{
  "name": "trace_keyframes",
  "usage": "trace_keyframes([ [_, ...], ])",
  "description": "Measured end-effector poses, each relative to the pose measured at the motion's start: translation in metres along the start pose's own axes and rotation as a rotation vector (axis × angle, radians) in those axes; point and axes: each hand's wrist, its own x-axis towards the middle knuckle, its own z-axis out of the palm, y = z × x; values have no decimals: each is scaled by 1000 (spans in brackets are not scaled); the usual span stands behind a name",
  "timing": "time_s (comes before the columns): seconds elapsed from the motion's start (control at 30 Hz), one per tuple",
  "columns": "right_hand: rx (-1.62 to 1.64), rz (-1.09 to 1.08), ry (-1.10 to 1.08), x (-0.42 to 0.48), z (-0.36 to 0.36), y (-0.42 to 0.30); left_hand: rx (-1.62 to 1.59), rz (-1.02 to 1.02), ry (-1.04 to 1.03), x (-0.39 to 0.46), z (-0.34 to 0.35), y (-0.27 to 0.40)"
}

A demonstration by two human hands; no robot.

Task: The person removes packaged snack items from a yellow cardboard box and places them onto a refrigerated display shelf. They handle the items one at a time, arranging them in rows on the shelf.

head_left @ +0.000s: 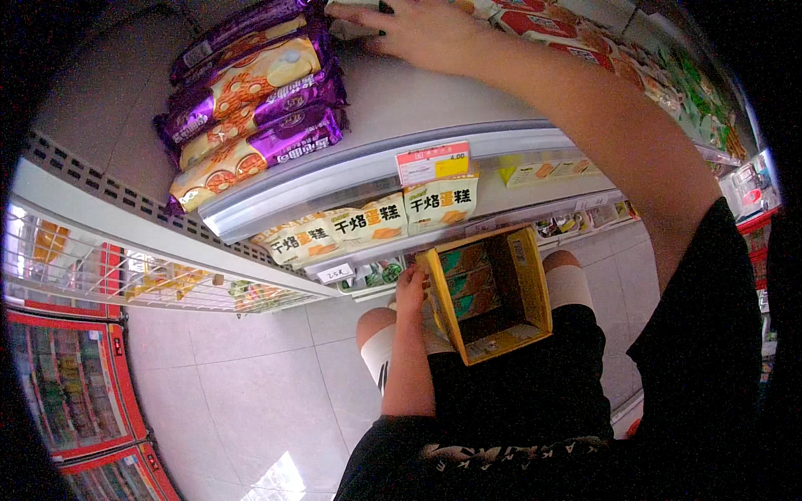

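My left hand grips the near-left edge of a yellow cardboard box. The box rests open on my lap, and several green-and-brown packets lie along one inner side. My right hand reaches far onto the upper shelf, its fingers spread at a pale packet by the top edge of the view. Whether the fingers close on that packet cannot be told. Just left of this hand, purple biscuit packs are stacked in a row at the shelf's left end.
Cream-coloured cake packets line the shelf below, behind a price tag. Red-and-white packs sit at the upper right. A white wire rack and red-framed coolers stand at left, on a tiled floor.
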Motion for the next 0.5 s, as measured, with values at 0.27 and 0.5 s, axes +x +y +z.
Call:
trace_keyframes([
  [0.27, 196, 227, 322, 9, 49, -2, -28, -8, -20, 0, 3, -1],
  [0.5, 434, 440, 84, 7, 19, 8, -29, 11, 7, -4, 3, 2],
])
